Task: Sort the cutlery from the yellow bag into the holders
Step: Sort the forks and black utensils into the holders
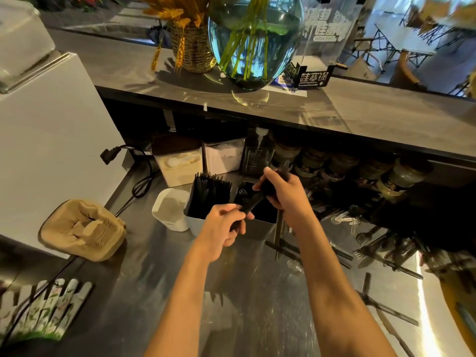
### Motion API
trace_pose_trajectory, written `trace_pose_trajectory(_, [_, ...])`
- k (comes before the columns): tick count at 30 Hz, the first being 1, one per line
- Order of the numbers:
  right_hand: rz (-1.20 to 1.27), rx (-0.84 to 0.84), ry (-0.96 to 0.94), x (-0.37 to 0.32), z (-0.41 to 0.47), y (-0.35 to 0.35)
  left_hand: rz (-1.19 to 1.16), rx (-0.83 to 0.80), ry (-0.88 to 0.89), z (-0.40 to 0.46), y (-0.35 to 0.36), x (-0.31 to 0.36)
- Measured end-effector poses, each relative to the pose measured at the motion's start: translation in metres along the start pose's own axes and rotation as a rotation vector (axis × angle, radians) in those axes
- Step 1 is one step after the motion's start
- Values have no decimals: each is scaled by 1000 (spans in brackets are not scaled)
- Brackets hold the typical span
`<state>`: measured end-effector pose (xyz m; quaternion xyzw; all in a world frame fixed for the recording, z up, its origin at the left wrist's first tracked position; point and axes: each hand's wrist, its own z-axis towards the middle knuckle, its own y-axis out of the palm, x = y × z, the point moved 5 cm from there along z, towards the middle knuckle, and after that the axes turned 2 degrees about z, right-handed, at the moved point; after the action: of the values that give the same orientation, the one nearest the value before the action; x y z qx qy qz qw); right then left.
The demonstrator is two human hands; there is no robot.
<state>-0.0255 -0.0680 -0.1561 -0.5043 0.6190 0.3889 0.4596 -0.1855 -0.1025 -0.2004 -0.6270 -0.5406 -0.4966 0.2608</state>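
From the head camera, you are partway through the sort. The left holder (206, 202) is already packed with black forks standing upright, while the right holder (257, 202) beside it looks only part filled; its contents are too dark to name. Your left hand (224, 225) is clenched around the lower end of a bunch of black cutlery (253, 200), and your right hand (280, 189) grasps the upper end of the same bunch, just above the right holder. My guess is that you are squaring the bunch before dropping it in.

Plenty is left: loose forks and knives (381, 251) lie scattered on the steel counter (231, 305) to your right, with a few clear plastic spoons (342, 219) among them. The yellow bag is only hinted at by a yellow edge at the far right, so I cannot tell whether it still holds anything.

Around you, a white cup (171, 208) touches the left holder, a cardboard cup carrier (82, 230) sits further left, and food tubs (177, 161) and jars (396, 176) crowd the back under the shelf, close behind the holders. A black cable (139, 184) trails past the cup.
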Motion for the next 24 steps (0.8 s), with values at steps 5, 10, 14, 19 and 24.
trace_pose_trajectory(5, [58,-57,-115,-2,-6,-3,374,27,239,2,3,9])
trace_pose_trajectory(10, [219,-64,-56,3,-8,-1,227,10,220,4,7,6])
trace_pose_trajectory(14, [258,-33,-45,10,-9,0,40,-9,214,3,8,6])
trace_pose_trajectory(19, [228,-60,-62,6,-10,3,-13,-23,171,2,6,4])
trace_pose_trajectory(24, [154,-99,-90,-7,-12,6,104,-56,120,-3,13,7])
